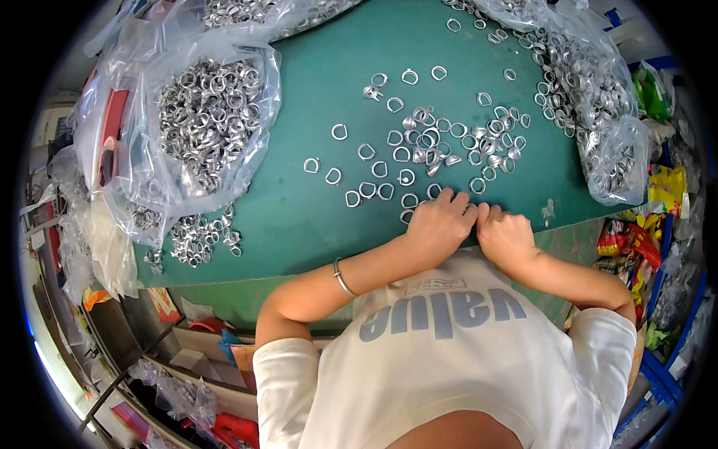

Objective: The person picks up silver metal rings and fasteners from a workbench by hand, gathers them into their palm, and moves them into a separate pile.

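Observation:
My left hand [441, 227] and my right hand [505, 235] meet close to the front edge of the green table [292, 232]. Fingers of both are curled and pressed together, fingertips nearly touching. Whatever they pinch is hidden behind the fingers. Just beyond the knuckles lie small silver D-shaped metal rings, among them a single ring [477, 185]. Farther off is a loose heap of such rings [426, 139], some lying on top of one another. More rings are spread out singly to the left, such as this one [333, 176].
At the left an opened clear plastic bag [133, 150] is full of metal rings, with a small spilled pile [196, 241] before it. Another ring-filled bag [624, 146] lies along the right edge. Shelves with coloured packets [667, 188] stand to the right, and cluttered drawers [202, 359] below left.

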Available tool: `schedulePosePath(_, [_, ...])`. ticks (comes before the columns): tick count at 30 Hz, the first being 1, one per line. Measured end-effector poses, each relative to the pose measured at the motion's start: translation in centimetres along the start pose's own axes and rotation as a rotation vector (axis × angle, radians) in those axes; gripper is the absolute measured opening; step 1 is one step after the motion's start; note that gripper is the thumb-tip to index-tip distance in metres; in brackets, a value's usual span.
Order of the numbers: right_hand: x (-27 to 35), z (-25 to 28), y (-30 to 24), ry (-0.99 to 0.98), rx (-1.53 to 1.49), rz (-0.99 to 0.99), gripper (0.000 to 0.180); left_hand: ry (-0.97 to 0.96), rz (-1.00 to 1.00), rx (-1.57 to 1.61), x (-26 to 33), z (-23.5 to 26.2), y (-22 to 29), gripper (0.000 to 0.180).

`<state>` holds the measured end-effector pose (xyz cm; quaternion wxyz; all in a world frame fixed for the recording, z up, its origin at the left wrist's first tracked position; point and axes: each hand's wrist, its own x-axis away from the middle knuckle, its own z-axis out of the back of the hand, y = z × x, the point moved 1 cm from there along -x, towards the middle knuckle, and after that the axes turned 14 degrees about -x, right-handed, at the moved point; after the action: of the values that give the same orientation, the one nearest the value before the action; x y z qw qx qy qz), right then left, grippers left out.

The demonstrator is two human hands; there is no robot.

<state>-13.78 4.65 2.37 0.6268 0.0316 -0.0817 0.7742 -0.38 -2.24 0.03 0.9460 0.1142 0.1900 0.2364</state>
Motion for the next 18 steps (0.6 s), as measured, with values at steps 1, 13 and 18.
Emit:
schedulePosePath(1, [0.0,0.0,0.0,0.010,-0.002,-0.007,0.007,0.003,-0.015,0.000,0.0,0.0,-0.1,0.019])
schedulePosePath(13, [-1.3,2.3,0.7,-0.401,-0.230,-0.105,0.016,-0.048,-0.178,-0.094,-0.9,0.2,-0.6,0.025])
schedulePosePath(18, [-0.5,0.8,0.3,-0.209,-0.214,-0.124,0.009,-0.044,-0.230,-0.104,-0.8,0.2,-0.7,0.027])
